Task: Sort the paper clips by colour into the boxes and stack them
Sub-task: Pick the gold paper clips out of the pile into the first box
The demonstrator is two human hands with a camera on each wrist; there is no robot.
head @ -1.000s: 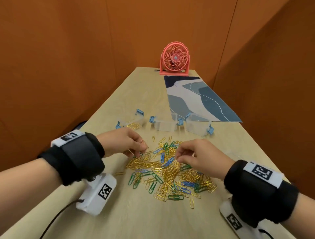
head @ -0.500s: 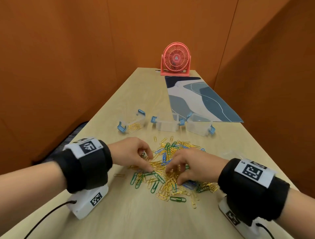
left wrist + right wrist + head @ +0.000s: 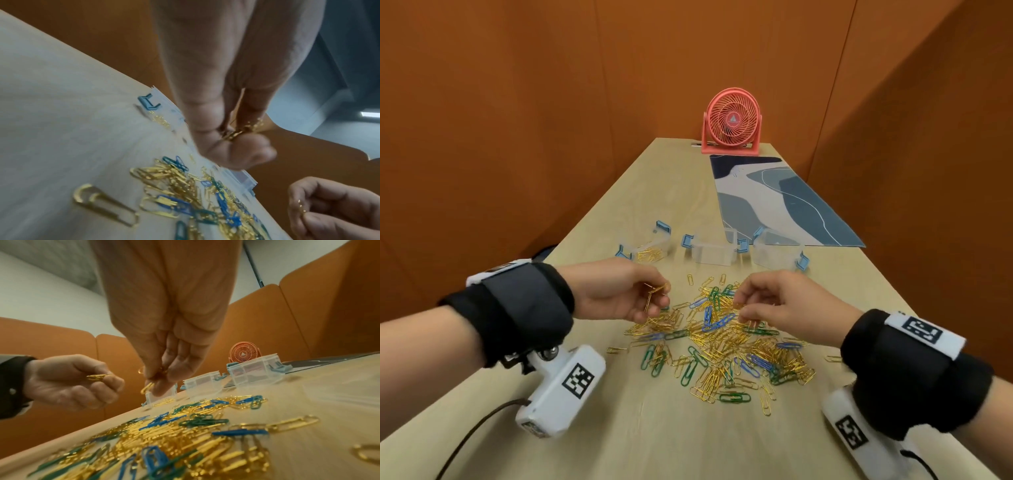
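1. The mixed pile of paper clips (image 3: 717, 346) (gold, blue and green) is lying spread on the table (image 3: 654, 438), nearest to the person; the clips are pointing in all directions, with no common long axis.
2. Just above the pile's far edge, a small bunch of gold clips (image 3: 654, 294) is being pinched by the left hand (image 3: 619, 291) between the thumb and curled fingers; its long axis is tilted, one end hanging down toward the pile.
3. A few gold clips (image 3: 148, 387) are being pinched by the right hand (image 3: 780, 305) with fingertips pressed together, one clip dangling downward.
4. For a good step, only gold should be gathered, and the pinch should be kept firm, because loose clips are probably hooking on each other.
5. Farther, the left box (image 3: 650, 250) is already holding gold clips; the bunches should be released low over it (not over the two other boxes (image 3: 714, 253), whose contents cannot be told).
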